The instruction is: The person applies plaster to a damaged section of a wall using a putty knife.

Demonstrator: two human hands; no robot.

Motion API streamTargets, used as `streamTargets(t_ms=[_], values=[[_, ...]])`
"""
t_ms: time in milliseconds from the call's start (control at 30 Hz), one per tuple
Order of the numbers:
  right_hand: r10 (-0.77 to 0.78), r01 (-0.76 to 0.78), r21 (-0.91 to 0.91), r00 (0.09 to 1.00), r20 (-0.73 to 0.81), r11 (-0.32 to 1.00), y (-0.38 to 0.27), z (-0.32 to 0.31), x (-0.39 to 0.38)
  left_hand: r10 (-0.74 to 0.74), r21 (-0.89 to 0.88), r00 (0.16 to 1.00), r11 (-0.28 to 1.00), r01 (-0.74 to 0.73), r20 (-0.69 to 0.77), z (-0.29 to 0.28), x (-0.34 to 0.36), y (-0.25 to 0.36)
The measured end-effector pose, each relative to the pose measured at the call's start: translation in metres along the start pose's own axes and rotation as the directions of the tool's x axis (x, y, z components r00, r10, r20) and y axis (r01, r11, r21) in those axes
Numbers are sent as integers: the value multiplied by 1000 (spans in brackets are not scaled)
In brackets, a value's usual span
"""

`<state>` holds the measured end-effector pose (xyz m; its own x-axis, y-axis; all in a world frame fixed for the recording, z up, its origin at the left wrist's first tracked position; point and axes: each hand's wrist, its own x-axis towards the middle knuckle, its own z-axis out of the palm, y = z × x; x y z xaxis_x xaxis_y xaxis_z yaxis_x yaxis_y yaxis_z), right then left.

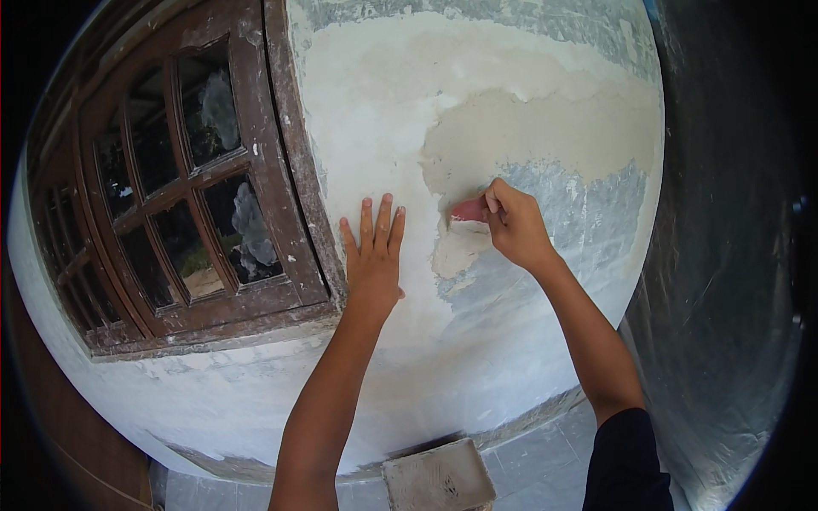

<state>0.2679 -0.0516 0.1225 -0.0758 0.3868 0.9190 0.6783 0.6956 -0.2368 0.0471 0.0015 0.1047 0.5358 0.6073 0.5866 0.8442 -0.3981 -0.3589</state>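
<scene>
- Head view: our left hand [373, 255] lies flat, fingers spread, on the wall [375, 94] beside the window [183, 183].
- Our right hand [511, 223] is clamped on a red scraper [468, 209], its edge at the wet plaster [528, 128].
- The scraper looks light and stiff; best gripped by its back.
- 1 hawk [438, 477] lies below.

Small red-handled putty scraper [468, 209], blade flat against the patchy plastered wall [511, 102].

The wall [477, 341] is matt, patchy plaster, smooth where the fresh beige putty [528, 128] lies and rough over grey cement. The window frame [281, 170] is dark, worn wood, paint-smeared, around dusty glass panes [247, 226]. The scraper [469, 209] looks red plastic.
</scene>
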Motion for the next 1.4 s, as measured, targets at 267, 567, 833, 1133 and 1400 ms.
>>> streamTargets(t_ms=[267, 567, 833, 1133, 1400], values=[[2, -2, -105, 1000, 0, 995, -8, 3, 5, 0, -23, 999, 1000, -1, -33, 4, -1, 0], [-29, 70, -162, 970, 241, 984, -11, -4, 13, -6, -15, 1000, 1000, 6, -27, 4, 0, 0], [-95, 135, -148, 964, 249, 980, -1, 9, 0, 26, -30, 999, 999, -27, -45, 7, -1, -3], [-29, 27, 19, 998, 60, 999, -3, 11, -4, 12, -23, 1000, 1000, -12, 0, 4, -1, -3], [10, -6, -40, 995, 98, 999, -5, 2, 0, -6, 3, 1000, 1000, 6, -13, 3, -2, -1]])
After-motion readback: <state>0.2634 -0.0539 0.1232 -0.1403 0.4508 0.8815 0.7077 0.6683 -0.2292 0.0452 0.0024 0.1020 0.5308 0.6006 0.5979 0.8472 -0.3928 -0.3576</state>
